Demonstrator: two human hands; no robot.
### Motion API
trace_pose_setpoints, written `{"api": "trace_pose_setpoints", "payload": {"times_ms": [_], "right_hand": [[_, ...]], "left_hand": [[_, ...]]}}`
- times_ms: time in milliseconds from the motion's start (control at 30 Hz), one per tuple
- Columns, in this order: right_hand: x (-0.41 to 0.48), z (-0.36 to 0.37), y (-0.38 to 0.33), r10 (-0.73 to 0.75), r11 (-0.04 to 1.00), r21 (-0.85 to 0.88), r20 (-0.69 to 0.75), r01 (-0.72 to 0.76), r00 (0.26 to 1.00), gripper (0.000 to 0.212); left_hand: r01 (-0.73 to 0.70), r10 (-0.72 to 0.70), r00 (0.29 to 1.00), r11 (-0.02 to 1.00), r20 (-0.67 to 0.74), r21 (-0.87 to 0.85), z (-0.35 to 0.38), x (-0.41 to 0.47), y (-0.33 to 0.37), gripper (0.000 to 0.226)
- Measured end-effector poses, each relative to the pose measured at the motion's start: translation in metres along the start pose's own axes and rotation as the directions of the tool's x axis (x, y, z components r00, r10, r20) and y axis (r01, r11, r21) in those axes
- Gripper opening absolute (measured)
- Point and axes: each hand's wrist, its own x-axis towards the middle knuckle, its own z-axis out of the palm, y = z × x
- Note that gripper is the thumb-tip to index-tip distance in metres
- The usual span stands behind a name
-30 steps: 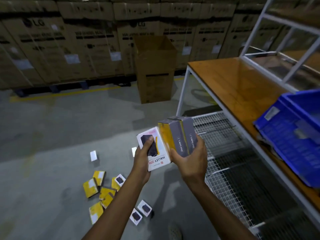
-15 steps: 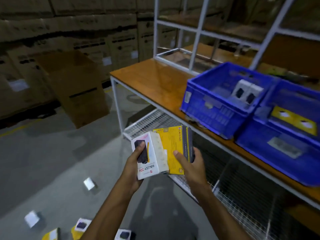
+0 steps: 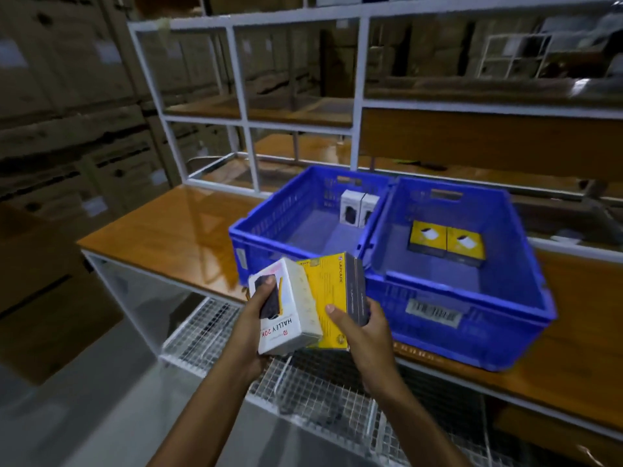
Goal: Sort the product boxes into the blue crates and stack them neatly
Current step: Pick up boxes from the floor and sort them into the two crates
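My left hand grips the white rectangular cardboard box, right hand the yellow-and-grey cardboard boxes, both just before the blue plastic crates on the wooden desk. Prob. light, stiff, smooth; I'd pinch the flat faces w/ fingers.

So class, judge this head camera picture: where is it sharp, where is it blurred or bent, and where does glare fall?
Head view: the white box in the left hand reads sharply; the shelf frame bows from the wide-angle lens; edges smear; glare streaks the orange tabletop; surrounding warehouse is dim.
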Motion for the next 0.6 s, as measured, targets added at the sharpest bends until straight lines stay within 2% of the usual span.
{"api": "trace_pose_setpoints", "payload": {"times_ms": [67,133,200,333,533,600], "right_hand": [[0.025,-0.011,-0.011,-0.024,1.000,0.000,-0.012,0.024,1.000,0.046],[0.049,-0.021,-0.020,-0.043,0.999,-0.005,-0.025,0.043,0.999,0.052],[0.070,-0.028,-0.029,-0.040,0.999,0.001,-0.030,0.040,0.999,0.059],[0.105,-0.035,-0.048,-0.039,0.999,0.004,-0.045,0.039,0.998,0.051],[0.150,-0.026,-0.064,0.026,1.000,0.004,-0.098,-0.025,0.995,0.071],[0.162,-0.020,-0.067,0.039,0.999,-0.011,-0.127,-0.041,0.991,0.089]], "left_hand": [[-0.025,0.025,0.999,1.000,0.021,0.008,0.020,0.024,0.009,0.040],[-0.025,0.025,0.999,1.000,0.038,-0.005,0.035,0.046,0.017,0.032],[-0.003,0.003,0.999,1.000,0.045,-0.011,0.047,0.066,0.026,0.037],[0.088,-0.089,0.994,0.996,0.069,0.010,0.065,0.102,0.049,0.047],[0.206,-0.206,0.978,0.977,0.005,0.061,0.081,0.154,0.076,0.060],[0.239,-0.240,0.971,0.970,0.007,0.051,0.082,0.173,0.080,0.071]]}}
